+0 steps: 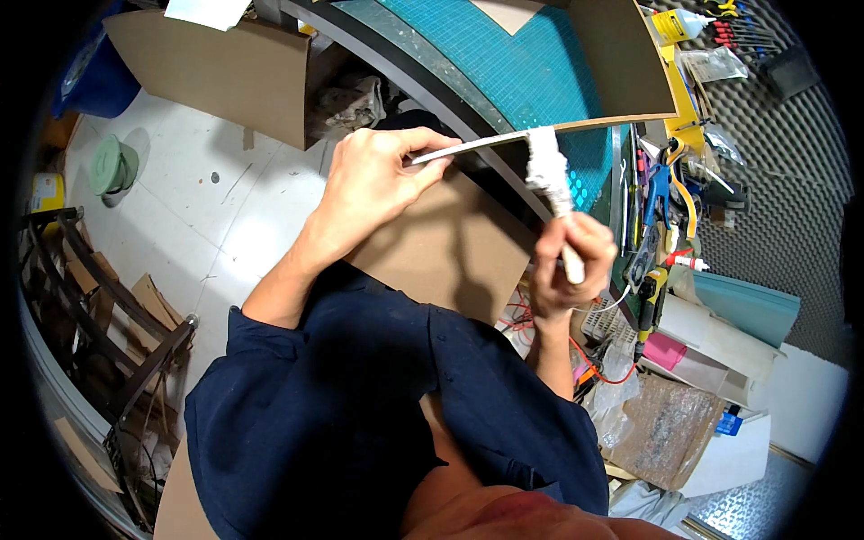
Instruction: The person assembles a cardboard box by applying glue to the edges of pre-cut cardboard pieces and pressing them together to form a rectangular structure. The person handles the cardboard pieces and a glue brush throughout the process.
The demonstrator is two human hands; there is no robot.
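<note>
My left hand [376, 184] pinches the near edge of a thin brown board [450, 247], held on edge so its pale rim runs toward the right. My right hand [569, 261] grips the pale handle of a brush [551, 175] whose glue-caked white head rests on that rim. The board reaches up over a teal cutting mat [504, 63] on the workbench. Both forearms come out of dark blue sleeves.
A glue bottle [681, 24], pliers and other hand tools [657, 202] lie along the bench's right side. A cardboard box [225, 72] stands at the upper left on the tiled floor, near a green cap-like object [112, 165]. A dark metal rack [99, 315] is at the left.
</note>
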